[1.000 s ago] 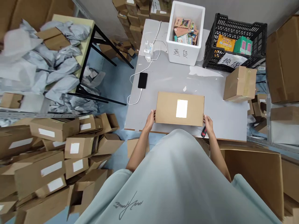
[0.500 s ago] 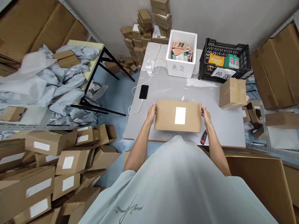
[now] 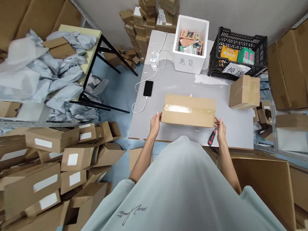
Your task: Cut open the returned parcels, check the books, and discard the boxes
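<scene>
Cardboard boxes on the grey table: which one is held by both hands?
The wide taped box at the front edge; the smaller cardboard box stands untouched to its right.

Grey table [image 3: 173,85] sits in the middle of the frame. Center front is a taped cardboard box [image 3: 189,110], with a red-handled cutter [image 3: 212,137] just right of it near the front edge. Black phone [image 3: 148,88] lies center-left on its white cable [image 3: 141,96]. Along the back: white foam box [image 3: 190,61], then a black crate [image 3: 237,53] at upper right. A smaller cardboard box [image 3: 244,92] sits at right, a charger [image 3: 154,60] by the back left.
</scene>
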`<state>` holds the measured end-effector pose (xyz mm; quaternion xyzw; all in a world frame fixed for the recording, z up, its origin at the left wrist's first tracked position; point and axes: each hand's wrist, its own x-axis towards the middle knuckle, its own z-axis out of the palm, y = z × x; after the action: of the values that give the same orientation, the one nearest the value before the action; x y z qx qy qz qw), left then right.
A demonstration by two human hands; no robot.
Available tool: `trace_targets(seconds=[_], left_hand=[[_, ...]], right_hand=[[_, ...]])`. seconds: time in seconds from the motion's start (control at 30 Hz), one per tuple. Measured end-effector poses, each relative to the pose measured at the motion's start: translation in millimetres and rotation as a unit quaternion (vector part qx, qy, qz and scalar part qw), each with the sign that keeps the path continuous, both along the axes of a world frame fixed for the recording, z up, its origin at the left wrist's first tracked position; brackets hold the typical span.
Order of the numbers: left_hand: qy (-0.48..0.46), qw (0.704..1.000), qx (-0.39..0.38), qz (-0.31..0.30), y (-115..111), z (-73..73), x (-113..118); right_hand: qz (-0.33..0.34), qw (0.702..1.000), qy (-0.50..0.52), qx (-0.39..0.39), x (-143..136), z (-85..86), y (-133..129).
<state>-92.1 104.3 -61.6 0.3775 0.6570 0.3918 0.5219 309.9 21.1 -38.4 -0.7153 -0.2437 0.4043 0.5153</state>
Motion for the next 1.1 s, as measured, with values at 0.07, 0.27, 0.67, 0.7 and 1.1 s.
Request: trace_targets(seconds=[0.07, 0.27, 0.67, 0.7, 1.1], left_hand=[[-0.017, 0.999, -0.026, 0.011, -12.0, -12.0, -4.8], [-0.03, 0.999, -0.038, 0.017, -3.7, -28.8, -18.3], [-0.043, 0.992, -0.105, -0.057, 102.1, -9.2, 3.5], [-0.048, 0.991, -0.105, -0.065, 102.4, -6.4, 4.0], [-0.098, 0.994, 0.014, -0.038, 54.5, 21.6, 1.7]], right_hand=[[-0.008, 0.999, 0.003, -0.035, -4.2, -9.2, -14.3], [0.006, 0.999, -0.001, -0.038, 5.1, -19.1, -6.1], [0.07, 0.992, 0.022, -0.102, 9.7, -16.0, 96.9], [0.07, 0.992, 0.024, -0.098, 8.0, -13.6, 95.6], [0.023, 0.998, 0.035, 0.036, 6.0, 21.5, 47.1]])
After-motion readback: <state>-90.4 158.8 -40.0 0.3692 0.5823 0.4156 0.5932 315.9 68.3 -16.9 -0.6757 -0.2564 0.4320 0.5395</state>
